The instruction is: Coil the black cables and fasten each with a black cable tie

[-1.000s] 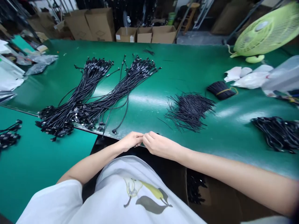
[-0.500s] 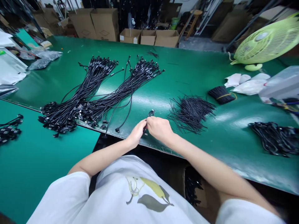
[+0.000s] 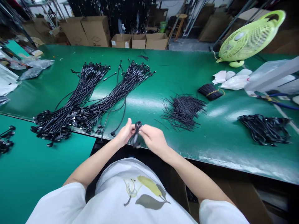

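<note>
From my end of the feed, my right hand [image 3: 154,138] pinches a small coiled black cable [image 3: 135,134] between thumb and fingers. My left hand [image 3: 125,133] has its thumb raised and fingers against the coil's other side; I can't tell whether they grip. The coil is upright at the near edge of the green tabletop [image 3: 149,90], between the cable bundles [image 3: 109,96] and the pile of thin black strips [image 3: 184,112]. Half a second ago my hands were bunched together, covering most of the coil; now they sit apart and more of it shows. Its lower end is blurred, and another cable cluster [image 3: 6,141] is cut off at the left.
</note>
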`<state>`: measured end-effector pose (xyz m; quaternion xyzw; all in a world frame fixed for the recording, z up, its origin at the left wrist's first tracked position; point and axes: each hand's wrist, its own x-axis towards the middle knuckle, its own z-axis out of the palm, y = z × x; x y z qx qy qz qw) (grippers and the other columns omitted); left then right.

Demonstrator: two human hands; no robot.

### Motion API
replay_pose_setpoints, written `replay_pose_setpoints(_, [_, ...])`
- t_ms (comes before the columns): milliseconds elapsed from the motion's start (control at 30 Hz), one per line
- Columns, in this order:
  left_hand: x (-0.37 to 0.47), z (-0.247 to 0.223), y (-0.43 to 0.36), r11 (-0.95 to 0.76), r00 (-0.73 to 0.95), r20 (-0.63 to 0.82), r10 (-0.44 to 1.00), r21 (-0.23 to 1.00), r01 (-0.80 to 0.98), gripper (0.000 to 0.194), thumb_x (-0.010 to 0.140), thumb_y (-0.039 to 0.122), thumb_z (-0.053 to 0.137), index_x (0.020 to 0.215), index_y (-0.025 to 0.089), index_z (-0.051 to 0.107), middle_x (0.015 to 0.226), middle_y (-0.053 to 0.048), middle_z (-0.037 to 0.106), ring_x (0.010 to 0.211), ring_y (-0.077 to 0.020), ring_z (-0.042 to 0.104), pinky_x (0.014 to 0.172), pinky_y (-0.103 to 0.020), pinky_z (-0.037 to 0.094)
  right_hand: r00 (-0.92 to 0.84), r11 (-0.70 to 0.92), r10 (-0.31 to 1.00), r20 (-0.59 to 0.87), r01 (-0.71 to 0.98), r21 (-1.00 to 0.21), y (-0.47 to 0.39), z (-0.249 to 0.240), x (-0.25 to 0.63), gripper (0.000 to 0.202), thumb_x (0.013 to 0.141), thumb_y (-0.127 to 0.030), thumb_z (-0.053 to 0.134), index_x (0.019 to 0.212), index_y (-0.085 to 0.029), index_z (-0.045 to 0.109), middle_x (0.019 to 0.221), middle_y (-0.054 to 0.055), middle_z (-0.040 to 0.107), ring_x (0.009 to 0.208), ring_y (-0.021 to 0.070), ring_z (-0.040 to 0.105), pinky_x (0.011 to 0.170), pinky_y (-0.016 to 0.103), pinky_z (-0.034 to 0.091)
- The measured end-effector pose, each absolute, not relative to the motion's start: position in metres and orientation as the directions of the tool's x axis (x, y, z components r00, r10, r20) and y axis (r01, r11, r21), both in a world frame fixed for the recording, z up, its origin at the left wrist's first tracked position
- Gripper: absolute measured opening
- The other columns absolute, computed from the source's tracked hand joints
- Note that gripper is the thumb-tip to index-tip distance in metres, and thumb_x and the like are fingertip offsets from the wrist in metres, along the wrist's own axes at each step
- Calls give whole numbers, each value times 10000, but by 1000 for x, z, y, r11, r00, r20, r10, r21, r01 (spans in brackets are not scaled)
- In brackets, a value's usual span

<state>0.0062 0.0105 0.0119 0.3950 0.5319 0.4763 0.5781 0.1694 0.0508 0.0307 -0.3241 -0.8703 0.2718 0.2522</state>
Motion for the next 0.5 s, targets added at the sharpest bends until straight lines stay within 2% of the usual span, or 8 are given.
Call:
replay_pose_setpoints(67, [2, 22, 10, 199, 1, -202, 979, 964, -173, 771, 890, 705, 227, 672, 140, 705, 703, -85, 614, 718, -191, 553, 713, -327, 441, -718, 674, 658, 225, 429, -602, 46, 27, 167, 247, 939, -251, 427, 780, -193, 607, 775, 27, 629, 694, 146, 541, 648, 237, 353])
replay_pose_setpoints(133, [-1, 33, 4, 109, 20, -109, 994, 993, -35, 620, 880, 646, 411, 673, 144, 711, 811, -80, 621, 778, -183, 559, 763, -315, 446, -679, 651, 701, 215, 488, -581, 48, 24, 168, 236, 932, -240, 437, 774, -193, 606, 755, 24, 623, 683, 147, 538, 632, 238, 339])
replay_pose_setpoints(200, [1, 37, -2, 26, -44, -21, 999, 992, 121, 381, 807, 529, 631, 845, 165, 736, 989, -75, 620, 896, -189, 564, 849, -309, 445, -598, 604, 764, 242, 532, -593, 52, 24, 170, 234, 930, -247, 436, 775, -194, 603, 747, 25, 614, 678, 149, 531, 629, 246, 332])
replay_pose_setpoints(233, [4, 35, -5, 13, -89, 0, 996, 990, 142, 366, 773, 479, 691, 988, 184, 719, 1095, -79, 608, 978, -201, 561, 897, -314, 440, -564, 586, 783, 261, 529, -614, 54, 25, 171, 236, 932, -257, 433, 777, -195, 600, 749, 26, 611, 679, 149, 527, 634, 249, 334])
replay_pose_setpoints(267, [7, 31, -6, 15, -125, -1, 992, 993, 115, 439, 771, 455, 702, 1128, 202, 668, 1197, -87, 586, 1068, -215, 548, 943, -325, 431, -538, 569, 796, 277, 509, -646, 55, 26, 172, 239, 933, -268, 428, 781, -196, 597, 754, 26, 609, 683, 148, 524, 644, 252, 339])
replay_pose_setpoints(333, [15, 20, -7, 48, -115, -47, 992, 999, -1, 514, 844, 456, 619, 1291, 210, 555, 1346, -100, 534, 1232, -240, 492, 1021, -355, 404, -493, 511, 823, 281, 427, -746, 55, 27, 171, 234, 925, -286, 431, 770, -196, 582, 761, 27, 600, 695, 146, 518, 659, 253, 351])
replay_pose_setpoints(433, [29, 7, -7, 54, -46, -58, 997, 995, -79, 459, 920, 420, 518, 1320, 194, 524, 1399, -94, 529, 1334, -239, 433, 1109, -369, 332, -517, 196, 853, 73, 187, -963, 53, 18, 167, 243, 889, -360, 475, 720, -193, 525, 664, 0, 518, 590, 121, 450, 571, 236, 348])
replay_pose_setpoints(500, [38, 6, -7, 12, -48, -17, 999, 993, -114, 456, 911, 390, 548, 1317, 185, 519, 1379, -104, 554, 1322, -238, 457, 1124, -371, 313, -638, -64, 764, -96, 73, -995, 55, 8, 168, 315, 877, -438, 466, 671, -199, 463, 530, -52, 360, 447, 95, 304, 451, 225, 288])
